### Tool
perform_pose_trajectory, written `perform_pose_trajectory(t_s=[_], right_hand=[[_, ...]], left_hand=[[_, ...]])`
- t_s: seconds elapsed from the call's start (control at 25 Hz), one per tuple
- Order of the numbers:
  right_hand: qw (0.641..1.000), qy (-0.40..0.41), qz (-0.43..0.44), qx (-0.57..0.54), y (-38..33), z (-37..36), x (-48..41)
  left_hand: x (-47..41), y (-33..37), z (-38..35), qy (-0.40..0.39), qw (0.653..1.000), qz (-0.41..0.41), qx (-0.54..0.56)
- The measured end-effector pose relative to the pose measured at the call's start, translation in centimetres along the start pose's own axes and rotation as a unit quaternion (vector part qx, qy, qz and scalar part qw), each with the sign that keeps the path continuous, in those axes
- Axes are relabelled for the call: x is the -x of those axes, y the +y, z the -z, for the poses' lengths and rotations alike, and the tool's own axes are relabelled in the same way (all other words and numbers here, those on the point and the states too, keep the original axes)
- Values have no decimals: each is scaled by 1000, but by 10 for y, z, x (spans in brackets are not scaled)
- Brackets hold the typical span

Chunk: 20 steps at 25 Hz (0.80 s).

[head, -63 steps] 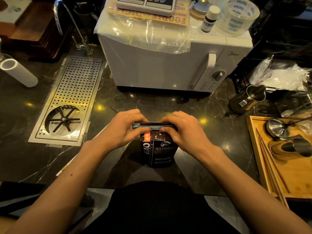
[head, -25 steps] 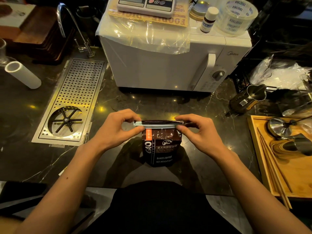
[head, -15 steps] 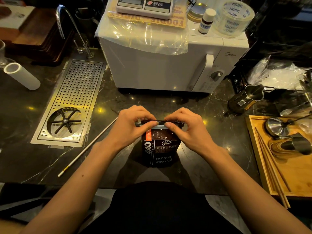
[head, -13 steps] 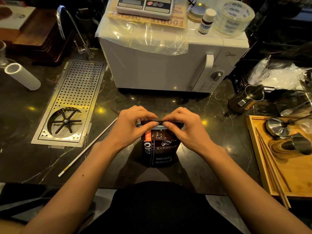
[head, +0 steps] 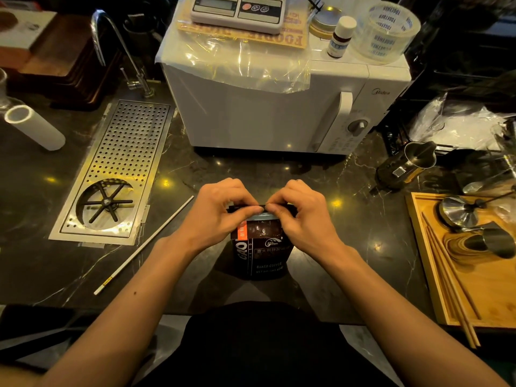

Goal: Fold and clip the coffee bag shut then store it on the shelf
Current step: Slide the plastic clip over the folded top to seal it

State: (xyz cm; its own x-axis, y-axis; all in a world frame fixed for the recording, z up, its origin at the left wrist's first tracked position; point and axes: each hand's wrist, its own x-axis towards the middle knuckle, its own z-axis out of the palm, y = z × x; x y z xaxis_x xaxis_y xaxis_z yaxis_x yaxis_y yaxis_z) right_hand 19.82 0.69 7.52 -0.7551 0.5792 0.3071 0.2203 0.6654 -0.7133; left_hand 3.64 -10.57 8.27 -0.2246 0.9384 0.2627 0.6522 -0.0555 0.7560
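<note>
A dark brown coffee bag [head: 261, 248] with an orange label stands upright on the black marble counter [head: 321, 174], close to the front edge. My left hand [head: 220, 212] and my right hand [head: 303, 216] both pinch its folded top edge, thumbs nearly touching at the middle. A pale strip runs across the bag just under my fingers. A thin white stick [head: 145, 243] lies diagonally on the counter to the left of the bag. No separate clip can be made out.
A white microwave [head: 279, 107] stands behind the bag, with a scale [head: 237, 9], a small bottle [head: 340, 36] and a tape roll [head: 385, 30] on top. A metal drip tray [head: 117, 169] and faucet are at left. A wooden tray [head: 469, 269] with metal tools sits at right.
My hands went from the ends of the bag's top a second ago to its middle, pressing the top down. The white stick is now exposed at left.
</note>
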Motion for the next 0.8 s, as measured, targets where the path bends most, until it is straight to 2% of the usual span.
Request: perform_pose_trajectory(t_s=[0.4, 0.6, 0.8], right_hand=[[999, 18, -23, -18, 7, 15, 1], [999, -35, 11, 16, 13, 29, -2], [998, -25, 41, 42, 11, 24, -1]], left_hand=[[1, -3, 8, -3, 1000, 19, 5], [4, -1, 13, 0, 999, 22, -23], [10, -2, 16, 18, 999, 36, -33]])
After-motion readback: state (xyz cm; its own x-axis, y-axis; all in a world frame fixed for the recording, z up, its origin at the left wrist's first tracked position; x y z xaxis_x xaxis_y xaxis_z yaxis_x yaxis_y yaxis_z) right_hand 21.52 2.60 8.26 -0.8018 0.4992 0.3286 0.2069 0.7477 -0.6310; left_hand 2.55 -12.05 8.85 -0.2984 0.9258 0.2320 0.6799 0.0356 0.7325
